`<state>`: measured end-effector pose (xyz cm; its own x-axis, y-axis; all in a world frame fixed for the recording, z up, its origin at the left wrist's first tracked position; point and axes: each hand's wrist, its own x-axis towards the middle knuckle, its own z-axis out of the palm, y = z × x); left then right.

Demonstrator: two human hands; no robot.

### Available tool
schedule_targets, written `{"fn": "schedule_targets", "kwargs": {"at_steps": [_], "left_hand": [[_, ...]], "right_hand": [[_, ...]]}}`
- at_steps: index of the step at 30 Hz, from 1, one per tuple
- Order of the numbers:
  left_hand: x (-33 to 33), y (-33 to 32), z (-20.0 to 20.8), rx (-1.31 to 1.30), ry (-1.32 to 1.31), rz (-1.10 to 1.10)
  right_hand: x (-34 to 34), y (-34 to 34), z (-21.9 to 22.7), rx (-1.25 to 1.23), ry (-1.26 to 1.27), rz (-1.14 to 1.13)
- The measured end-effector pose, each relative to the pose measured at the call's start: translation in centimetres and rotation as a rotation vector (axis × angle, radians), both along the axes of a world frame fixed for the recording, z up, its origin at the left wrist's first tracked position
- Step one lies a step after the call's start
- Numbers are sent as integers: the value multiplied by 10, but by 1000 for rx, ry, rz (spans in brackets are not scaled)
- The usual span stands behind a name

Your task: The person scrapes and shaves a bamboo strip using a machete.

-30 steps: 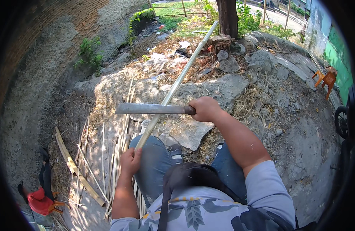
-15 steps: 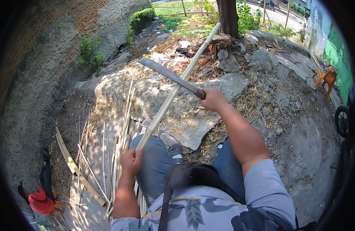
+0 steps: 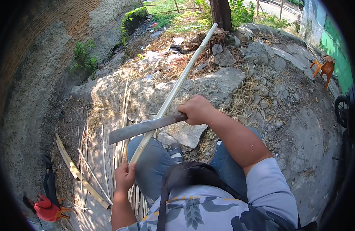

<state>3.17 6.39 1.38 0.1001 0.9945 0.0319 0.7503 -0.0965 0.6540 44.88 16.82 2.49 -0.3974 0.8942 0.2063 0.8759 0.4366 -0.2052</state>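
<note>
My left hand [image 3: 124, 177] is closed round the near end of a long, pale bamboo strip [image 3: 180, 79]. The strip slants up and away to the right, passing over my left knee toward a tree trunk. My right hand [image 3: 196, 110] grips the dark handle of a machete [image 3: 141, 129]. Its broad grey blade points left and crosses over the strip a short way above my left hand. Whether the edge touches the strip I cannot tell.
Several split bamboo strips [image 3: 104, 154] lie left of my legs, beside a wider bamboo piece [image 3: 79, 173]. A concrete slab [image 3: 208, 90] lies ahead, with curled shavings at its right. A person in red [image 3: 47, 208] sits far left. Orange chairs [image 3: 327, 70] stand far right.
The machete has come down along the strip toward my left hand, its blade now pointing more to the left. My left hand has shifted slightly left and nearer, still holding the strip.
</note>
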Motion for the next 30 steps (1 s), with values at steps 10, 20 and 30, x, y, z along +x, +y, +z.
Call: {"fn": "schedule_targets", "kwargs": {"at_steps": [10, 20, 30], "left_hand": [[-66, -96, -32, -41, -78, 114], [-74, -89, -28, -641, -402, 137], [-79, -78, -20, -1022, -764, 141]], "right_hand": [[52, 15, -10, -361, 247, -522], [30, 12, -9, -283, 136, -324], [18, 5, -2, -242, 18, -194]]}}
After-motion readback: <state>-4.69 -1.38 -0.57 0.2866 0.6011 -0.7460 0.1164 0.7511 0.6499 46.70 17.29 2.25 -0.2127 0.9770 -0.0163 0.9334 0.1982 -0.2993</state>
